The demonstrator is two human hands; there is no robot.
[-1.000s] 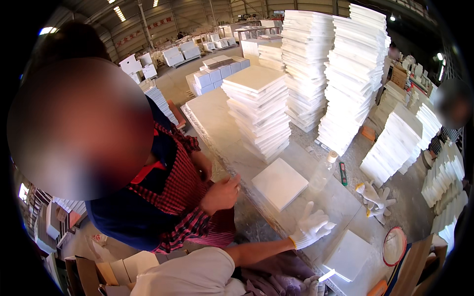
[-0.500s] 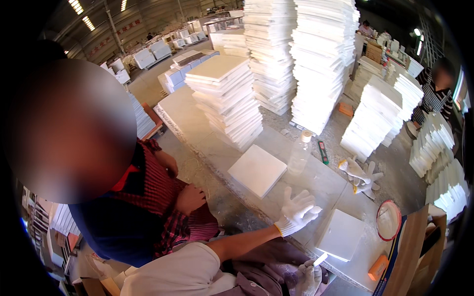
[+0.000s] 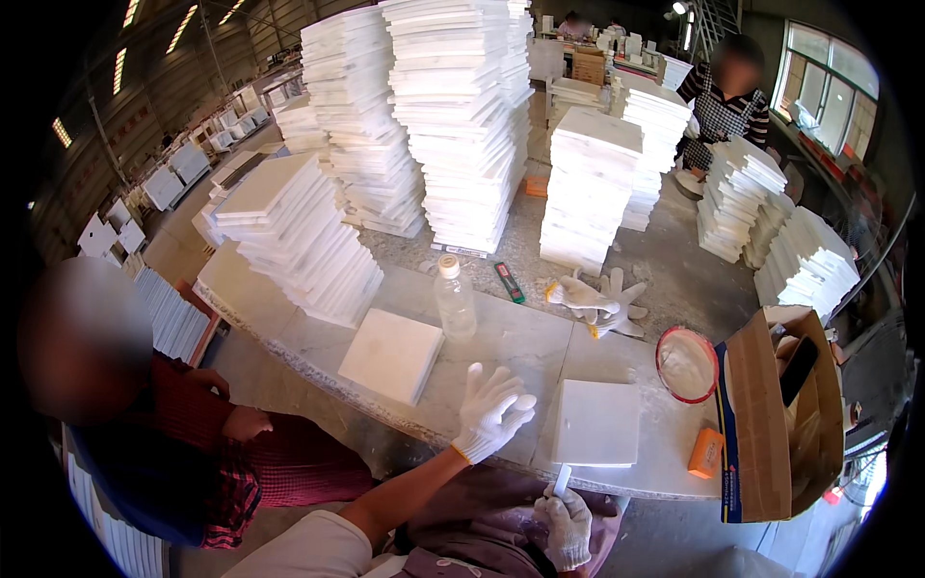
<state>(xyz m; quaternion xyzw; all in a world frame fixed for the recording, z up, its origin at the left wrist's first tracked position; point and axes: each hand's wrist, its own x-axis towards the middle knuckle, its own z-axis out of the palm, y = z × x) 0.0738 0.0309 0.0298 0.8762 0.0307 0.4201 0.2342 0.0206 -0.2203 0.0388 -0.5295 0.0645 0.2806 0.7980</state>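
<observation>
L hand [image 3: 489, 416], gloved, is open w/ nothing in it, over the table's [image 3: 525, 337] front edge. R hand [image 3: 565, 528], also gloved, grips a small white stick [image 3: 562, 480] by that edge; tip contact w/ the near tile [image 3: 597, 422] unclear. Said tile lies close to the front edge, toward the R corner, so a careless R-hand bump could prob. chip it or push it off. Bottle [image 3: 455, 303], just beside the 2nd tile [image 3: 389, 356], might tip if the L hand swings. Uneven stack [image 3: 303, 246] nr the L corner could slide if jolted.
</observation>
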